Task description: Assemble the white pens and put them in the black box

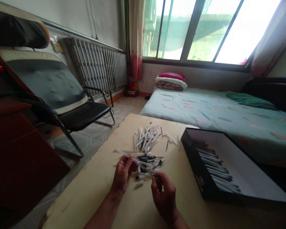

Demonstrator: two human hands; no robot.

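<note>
My left hand (123, 171) is closed around a translucent white pen barrel (123, 154), which slants down toward the right. Between the fingertips of my right hand (165, 192) is a thin dark pen refill (147, 170). Its far end meets the near end of the barrel; whether it is inside cannot be made out. Just beyond both hands lies a loose heap of white pen barrels (146, 140). Closer in are several dark pen parts (149, 158) and a short white cap (139, 183).
A black open box (192, 168) stands at the table's right, with a row of pens (216, 167) along its left side. The cream table (85, 190) has a worn left edge. Beyond are a bed (205, 108), a black chair (83, 114) and a radiator (97, 65).
</note>
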